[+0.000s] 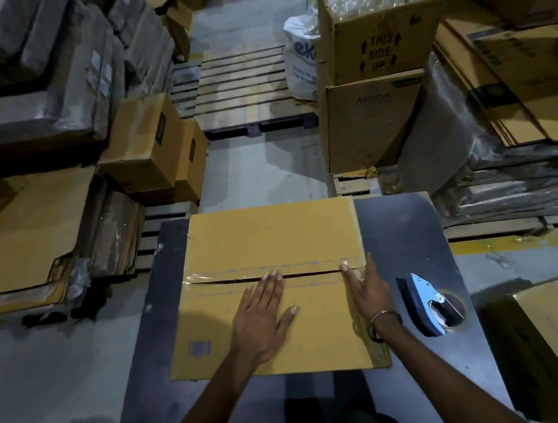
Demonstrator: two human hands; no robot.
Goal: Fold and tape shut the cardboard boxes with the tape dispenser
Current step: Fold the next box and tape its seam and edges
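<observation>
Cardboard box (267, 246), tan, flat-topped and rectangular, lies on the middle of my dark grey bench (406, 233), its far edge level with the bench's far edge and its near edge well short of the near one. Both top flaps are folded down and meet at a seam running left to right, and a strip of clear tape (242, 273) printed with faint blue dashes runs along that seam. My left hand (262, 318) lies flat on the near flap, fingers straight and spread, the fingertips reaching the taped seam; it presses down and grasps nothing. My right hand (366, 288) rests at the box's right edge, fingers straight and laid on the end of the tape where it reaches the corner of the seam; it too is released, with nothing held. A metal bangle (382, 324) sits on that wrist. To the right of the box, apart from it and near the bench's right edge, lies the blue and white tape dispenser (428, 302), on its side with a roll of tape in it, touched by neither hand. Beyond the bench's far edge stand a wooden pallet (242, 88) and a stack of brown cartons (372, 66), the upper one printed "THIS SIDE UP".
</observation>
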